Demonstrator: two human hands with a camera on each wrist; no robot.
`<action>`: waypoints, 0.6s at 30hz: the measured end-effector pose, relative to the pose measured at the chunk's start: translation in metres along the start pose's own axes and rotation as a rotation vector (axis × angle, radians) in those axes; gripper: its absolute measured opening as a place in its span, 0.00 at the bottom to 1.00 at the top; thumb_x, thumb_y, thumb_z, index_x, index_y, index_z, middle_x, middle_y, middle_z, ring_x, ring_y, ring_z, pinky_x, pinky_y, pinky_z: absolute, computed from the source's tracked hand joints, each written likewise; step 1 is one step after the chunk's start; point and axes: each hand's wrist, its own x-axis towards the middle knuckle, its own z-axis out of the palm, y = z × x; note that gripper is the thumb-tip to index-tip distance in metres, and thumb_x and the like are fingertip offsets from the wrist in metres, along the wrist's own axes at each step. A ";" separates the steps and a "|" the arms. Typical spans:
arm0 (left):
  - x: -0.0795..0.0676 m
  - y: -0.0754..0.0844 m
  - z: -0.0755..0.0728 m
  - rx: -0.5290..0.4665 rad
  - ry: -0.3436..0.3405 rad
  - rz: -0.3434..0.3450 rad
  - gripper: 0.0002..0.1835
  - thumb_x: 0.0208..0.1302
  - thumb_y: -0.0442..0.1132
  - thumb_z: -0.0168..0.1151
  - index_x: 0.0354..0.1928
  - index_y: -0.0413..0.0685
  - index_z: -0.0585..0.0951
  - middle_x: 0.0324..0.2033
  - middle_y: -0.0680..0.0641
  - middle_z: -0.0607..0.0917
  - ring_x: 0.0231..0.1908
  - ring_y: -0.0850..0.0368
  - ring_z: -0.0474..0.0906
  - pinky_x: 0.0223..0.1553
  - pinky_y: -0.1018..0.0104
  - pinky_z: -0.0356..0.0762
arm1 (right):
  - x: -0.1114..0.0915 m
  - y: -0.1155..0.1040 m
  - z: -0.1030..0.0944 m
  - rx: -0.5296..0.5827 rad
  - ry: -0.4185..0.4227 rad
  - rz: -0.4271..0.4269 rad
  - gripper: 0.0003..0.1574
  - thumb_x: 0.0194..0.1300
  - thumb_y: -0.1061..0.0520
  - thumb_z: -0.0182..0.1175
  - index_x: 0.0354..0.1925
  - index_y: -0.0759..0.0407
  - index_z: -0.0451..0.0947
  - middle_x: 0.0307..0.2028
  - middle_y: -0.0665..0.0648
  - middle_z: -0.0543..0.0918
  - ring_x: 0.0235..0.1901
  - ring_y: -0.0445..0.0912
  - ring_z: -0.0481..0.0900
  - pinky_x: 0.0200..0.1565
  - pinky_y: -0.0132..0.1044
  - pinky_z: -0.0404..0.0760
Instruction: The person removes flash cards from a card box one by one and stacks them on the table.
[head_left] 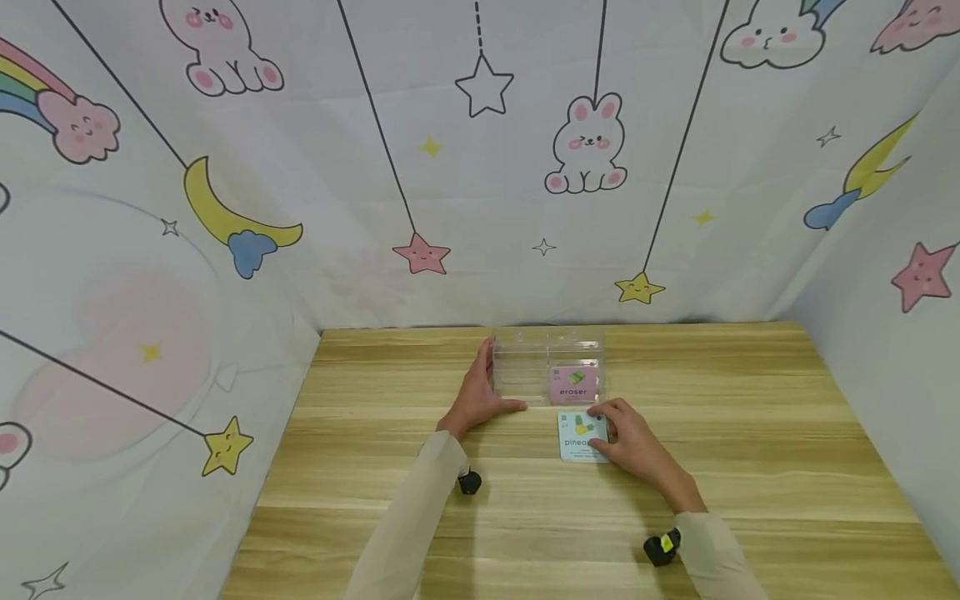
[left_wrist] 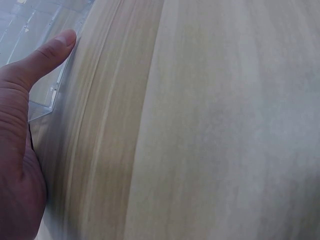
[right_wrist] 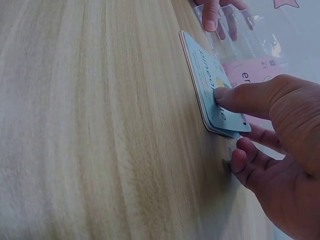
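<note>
A clear plastic card box (head_left: 519, 375) with two side-by-side compartments stands toward the back of the table. My left hand (head_left: 482, 393) holds it at its left side, thumb along the front edge and fingers at the side wall. A pink flash card marked "eraser" (head_left: 573, 385) sits in the right compartment. In front of the box is a thin stack of flash cards (right_wrist: 205, 82), its light-blue top card showing a pineapple picture. My right hand (head_left: 628, 437) pinches this stack by its right side, the thumb lying over part of the printed word.
The wood-grain table (head_left: 360, 467) runs up to a white cloth backdrop (head_left: 495, 192) printed with rabbits, stars and clouds. Similar cloth hangs at the left and right sides. A small black device (head_left: 662, 548) is at the right wrist, another (head_left: 469, 482) at the left.
</note>
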 end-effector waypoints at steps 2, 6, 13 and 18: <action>0.000 0.000 0.000 -0.001 0.000 0.002 0.77 0.42 0.48 0.90 0.84 0.57 0.41 0.82 0.47 0.51 0.78 0.53 0.54 0.75 0.63 0.58 | 0.000 0.000 0.000 -0.005 -0.003 0.000 0.27 0.60 0.64 0.76 0.57 0.67 0.80 0.51 0.63 0.77 0.35 0.47 0.69 0.34 0.34 0.70; -0.001 0.000 0.001 -0.002 0.004 0.008 0.77 0.42 0.47 0.90 0.84 0.56 0.41 0.82 0.46 0.52 0.78 0.51 0.54 0.75 0.60 0.59 | -0.001 0.000 -0.001 -0.012 -0.016 0.004 0.27 0.61 0.63 0.76 0.57 0.67 0.80 0.52 0.64 0.77 0.34 0.46 0.69 0.34 0.34 0.70; -0.001 0.000 0.001 -0.007 0.002 0.013 0.77 0.41 0.46 0.90 0.84 0.54 0.41 0.82 0.45 0.52 0.78 0.51 0.54 0.75 0.60 0.58 | -0.002 0.001 -0.001 -0.024 -0.021 0.014 0.27 0.62 0.62 0.76 0.57 0.67 0.80 0.53 0.63 0.77 0.34 0.45 0.69 0.34 0.33 0.70; -0.001 0.001 0.000 -0.015 0.000 0.015 0.77 0.41 0.46 0.90 0.84 0.53 0.41 0.82 0.45 0.52 0.78 0.51 0.54 0.75 0.60 0.58 | -0.002 0.002 -0.001 -0.030 -0.023 0.011 0.27 0.61 0.62 0.76 0.57 0.68 0.81 0.52 0.63 0.78 0.35 0.45 0.70 0.35 0.34 0.70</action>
